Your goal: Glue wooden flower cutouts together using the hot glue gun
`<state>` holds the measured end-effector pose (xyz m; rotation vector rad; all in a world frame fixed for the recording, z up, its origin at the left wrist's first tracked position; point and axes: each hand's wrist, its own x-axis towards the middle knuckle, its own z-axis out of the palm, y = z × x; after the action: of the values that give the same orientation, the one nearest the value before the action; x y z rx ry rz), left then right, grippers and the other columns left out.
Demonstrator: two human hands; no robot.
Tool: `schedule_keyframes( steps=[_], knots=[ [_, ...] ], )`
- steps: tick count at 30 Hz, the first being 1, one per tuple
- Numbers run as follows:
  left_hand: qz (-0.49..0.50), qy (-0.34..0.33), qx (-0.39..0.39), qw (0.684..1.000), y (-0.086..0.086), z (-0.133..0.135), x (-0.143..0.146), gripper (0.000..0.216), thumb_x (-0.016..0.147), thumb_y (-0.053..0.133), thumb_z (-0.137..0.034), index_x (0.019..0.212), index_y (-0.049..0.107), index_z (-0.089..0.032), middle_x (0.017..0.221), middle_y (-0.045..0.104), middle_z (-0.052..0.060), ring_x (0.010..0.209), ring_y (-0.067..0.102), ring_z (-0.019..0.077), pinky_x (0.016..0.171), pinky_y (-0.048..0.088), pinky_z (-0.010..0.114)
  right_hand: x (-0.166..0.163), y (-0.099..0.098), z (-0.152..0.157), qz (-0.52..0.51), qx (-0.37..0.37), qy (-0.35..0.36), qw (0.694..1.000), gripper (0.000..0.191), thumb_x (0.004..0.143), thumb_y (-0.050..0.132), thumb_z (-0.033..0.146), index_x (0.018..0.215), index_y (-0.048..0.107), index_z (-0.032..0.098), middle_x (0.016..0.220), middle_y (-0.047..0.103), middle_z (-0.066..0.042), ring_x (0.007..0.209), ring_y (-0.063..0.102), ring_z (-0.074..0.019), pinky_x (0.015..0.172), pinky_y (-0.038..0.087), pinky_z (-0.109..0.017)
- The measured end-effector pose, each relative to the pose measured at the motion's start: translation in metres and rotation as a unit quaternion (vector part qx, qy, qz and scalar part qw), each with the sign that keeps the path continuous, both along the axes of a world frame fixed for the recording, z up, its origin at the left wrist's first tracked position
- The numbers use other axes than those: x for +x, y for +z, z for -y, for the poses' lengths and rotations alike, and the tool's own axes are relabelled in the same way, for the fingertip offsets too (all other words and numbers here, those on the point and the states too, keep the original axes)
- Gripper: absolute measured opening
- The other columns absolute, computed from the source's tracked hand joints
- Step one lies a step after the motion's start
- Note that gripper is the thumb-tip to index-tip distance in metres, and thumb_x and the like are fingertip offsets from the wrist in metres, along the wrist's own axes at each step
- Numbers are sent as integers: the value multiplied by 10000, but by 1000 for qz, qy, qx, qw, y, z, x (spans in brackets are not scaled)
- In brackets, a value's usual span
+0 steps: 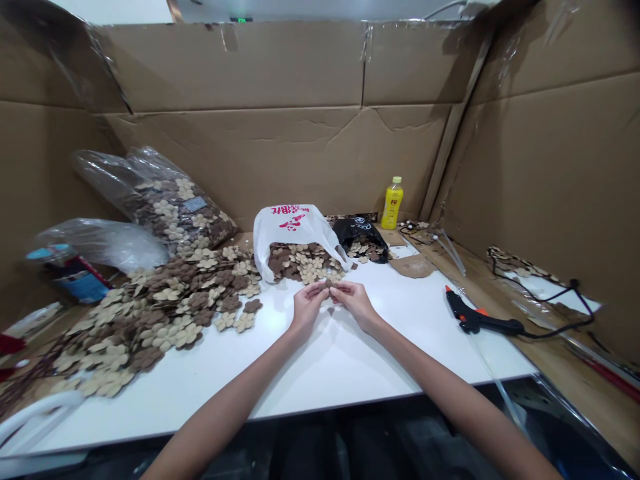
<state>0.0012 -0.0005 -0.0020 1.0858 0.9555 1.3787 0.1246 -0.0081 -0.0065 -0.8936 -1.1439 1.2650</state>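
My left hand [307, 305] and my right hand [354, 301] meet over the white table [330, 360], fingertips pinched together on a small brown flower-shaped cutout [329, 283]. Just beyond them a white plastic bag [293, 227] lies open, spilling brown and beige flower cutouts [303, 262]. To the left a large heap of the same flower cutouts [165, 310] spreads across the table.
A clear bag of cutouts [170, 203] leans at the back left. A black bag [357, 232] and a yellow bottle [393, 203] stand at the back. A black glue gun [475, 320] with its cord lies to the right. Cardboard walls [300, 153] enclose the table.
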Motion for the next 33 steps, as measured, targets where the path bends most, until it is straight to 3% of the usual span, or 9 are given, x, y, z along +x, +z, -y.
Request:
schedule_keyframes(
  steps=[6,14,20,25,29,33],
  knots=[
    [-22,-7,24,999,0,1,1,258,583,726,-264,804,668,-145,850,695,78,784,629,179,759,483,309,-1,-1,0,-39,-29,-9,999,289,608,702,354,785,662,130,695,616,-15,581,516,-87,574,429,-229],
    [-25,-6,49,998,-2,1,2,264,594,710,-278,805,659,-126,833,693,80,761,631,178,739,487,304,-1,-4,-1,-65,-29,6,997,340,612,709,355,876,661,146,739,629,-18,578,509,-78,559,410,-226],
    [-32,5,45,998,-1,3,3,284,586,718,-268,821,644,-126,854,689,84,787,634,184,754,486,307,-1,-2,2,-57,-21,11,998,294,607,706,362,787,682,131,748,641,-37,635,536,-99,601,431,-241],
    [-46,-10,36,998,-1,2,2,453,595,719,-272,993,556,-128,833,677,83,782,636,189,734,490,315,-1,2,2,-45,-27,-35,998,288,579,714,364,718,673,115,702,646,-49,642,567,-135,626,458,-279],
    [-79,-30,36,996,1,4,1,616,603,708,-257,1142,426,-160,838,657,64,770,630,180,691,486,295,3,1,-4,6,11,-71,997,262,589,693,341,708,670,109,707,661,-59,666,585,-156,654,466,-286],
    [-156,-27,64,985,1,7,0,617,612,668,-204,1165,394,-188,888,620,53,710,601,138,656,469,264,12,5,-12,133,64,-111,983,171,632,634,279,689,664,120,680,667,-64,629,586,-160,600,466,-269]
  ],
)
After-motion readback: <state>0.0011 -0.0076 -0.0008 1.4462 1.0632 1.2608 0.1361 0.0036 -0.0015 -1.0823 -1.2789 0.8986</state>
